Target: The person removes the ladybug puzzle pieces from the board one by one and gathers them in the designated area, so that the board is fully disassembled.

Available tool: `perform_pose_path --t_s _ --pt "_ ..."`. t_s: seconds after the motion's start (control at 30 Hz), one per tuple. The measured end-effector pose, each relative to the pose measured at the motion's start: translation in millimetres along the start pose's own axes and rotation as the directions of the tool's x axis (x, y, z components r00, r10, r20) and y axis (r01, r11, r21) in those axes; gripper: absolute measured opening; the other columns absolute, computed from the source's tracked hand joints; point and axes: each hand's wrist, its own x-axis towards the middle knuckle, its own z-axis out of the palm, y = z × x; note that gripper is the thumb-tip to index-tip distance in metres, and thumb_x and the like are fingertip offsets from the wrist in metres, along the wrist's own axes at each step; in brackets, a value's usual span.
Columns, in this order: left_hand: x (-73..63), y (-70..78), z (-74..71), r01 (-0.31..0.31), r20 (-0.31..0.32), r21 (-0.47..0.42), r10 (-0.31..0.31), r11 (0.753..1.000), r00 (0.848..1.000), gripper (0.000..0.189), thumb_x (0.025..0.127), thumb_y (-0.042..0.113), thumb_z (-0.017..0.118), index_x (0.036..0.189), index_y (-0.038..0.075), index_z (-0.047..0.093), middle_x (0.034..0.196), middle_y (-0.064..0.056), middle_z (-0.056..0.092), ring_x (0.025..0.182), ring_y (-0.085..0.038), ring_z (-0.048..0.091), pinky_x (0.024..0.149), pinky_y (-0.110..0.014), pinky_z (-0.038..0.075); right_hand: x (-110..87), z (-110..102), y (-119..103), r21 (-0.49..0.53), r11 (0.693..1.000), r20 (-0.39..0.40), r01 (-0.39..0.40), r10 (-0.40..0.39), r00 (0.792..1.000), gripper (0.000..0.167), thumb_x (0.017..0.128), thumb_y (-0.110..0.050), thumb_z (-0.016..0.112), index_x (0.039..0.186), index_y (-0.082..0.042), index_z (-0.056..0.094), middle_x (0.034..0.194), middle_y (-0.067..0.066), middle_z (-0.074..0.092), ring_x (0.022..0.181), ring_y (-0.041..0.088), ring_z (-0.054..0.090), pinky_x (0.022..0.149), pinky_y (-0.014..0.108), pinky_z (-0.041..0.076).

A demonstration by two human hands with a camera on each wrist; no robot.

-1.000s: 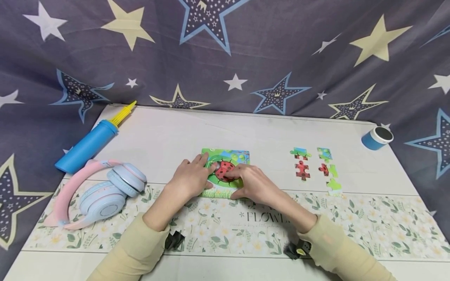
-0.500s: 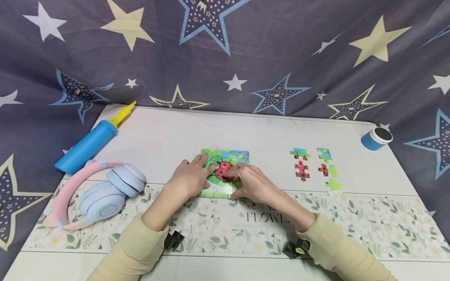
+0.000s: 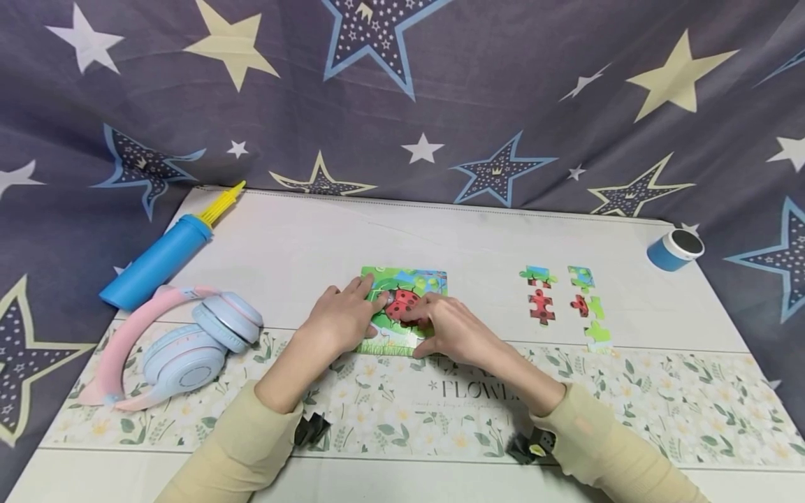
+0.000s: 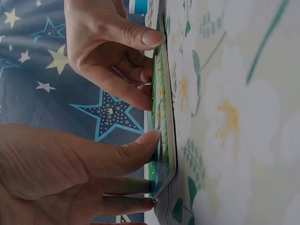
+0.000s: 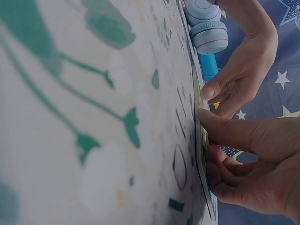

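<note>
A ladybug jigsaw puzzle (image 3: 399,276) lies flat on the table, its lower right part hidden by my right hand. My left hand (image 3: 339,318) rests on the puzzle's left side with fingers extended, thumb near the front edge. My right hand (image 3: 462,328) is bent over the lower right, thumb at the front edge and fingertips against the ladybug's lower right. In the right wrist view, the right hand's thumb and curled fingers (image 5: 213,173) pinch at a puzzle piece (image 5: 205,137), mostly hidden. Both hands also show at the puzzle's edge (image 4: 164,103) in the left wrist view.
Several loose puzzle pieces (image 3: 541,307) lie in two columns to the right. Pink and blue headphones (image 3: 189,356) and a blue hand pump (image 3: 160,258) with a yellow nozzle sit at the left. A small blue jar (image 3: 669,253) stands at the far right, before a star-patterned curtain (image 3: 390,119).
The right fingertips shift very slightly over the ladybug's lower right. The left hand, the puzzle and the loose pieces stay in place; the head view sways a little.
</note>
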Motion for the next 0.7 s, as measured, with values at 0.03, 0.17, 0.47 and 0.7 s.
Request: perform_pose_path --t_s 0.03,0.17,0.47,0.7 --pt "0.1 0.1 -0.1 0.0 0.0 0.002 0.0 1.0 1.0 0.069 0.1 0.033 0.065 0.161 0.016 0.037 0.172 -0.021 0.015 0.159 -0.038 0.023 0.121 -0.059 0.034 0.0 0.1 0.4 0.002 1.0 0.0 0.003 -0.003 1.0 0.059 0.073 -0.017 0.092 0.129 -0.01 0.074 0.119 0.005 0.073 0.094 0.015 0.064 0.077 0.024 0.055" --pt "0.4 0.4 -0.2 0.001 0.001 0.006 -0.001 1.0 1.0 0.069 0.1 0.033 0.065 0.161 0.017 0.037 0.172 -0.021 0.015 0.159 -0.038 0.023 0.121 -0.059 0.035 -0.3 0.3 1.9 -0.005 0.999 -0.002 0.032 -0.032 0.999 0.058 0.074 -0.018 0.092 0.128 -0.012 0.074 0.114 0.002 0.071 0.091 0.013 0.061 0.073 0.022 0.052" --pt "0.7 0.1 0.1 0.001 -0.002 0.003 -0.001 1.0 1.0 0.069 0.1 0.032 0.064 0.161 0.016 0.037 0.172 -0.021 0.015 0.159 -0.038 0.022 0.122 -0.059 0.034 -0.8 -3.3 4.0 0.001 0.998 0.035 0.056 -0.056 0.998 0.055 0.078 -0.019 0.089 0.13 -0.014 0.073 0.115 0.001 0.066 0.088 0.013 0.057 0.073 0.021 0.048" --pt "0.5 0.3 0.8 0.0 0.002 -0.007 0.0 1.0 1.0 0.069 0.1 0.032 0.064 0.161 0.016 0.037 0.172 -0.021 0.015 0.159 -0.038 0.022 0.122 -0.06 0.034 1.5 -5.5 7.2 0.01 0.998 0.086 0.065 -0.066 0.994 0.048 0.085 -0.008 0.083 0.132 -0.012 0.072 0.116 0.002 0.065 0.091 0.012 0.056 0.077 0.022 0.049"
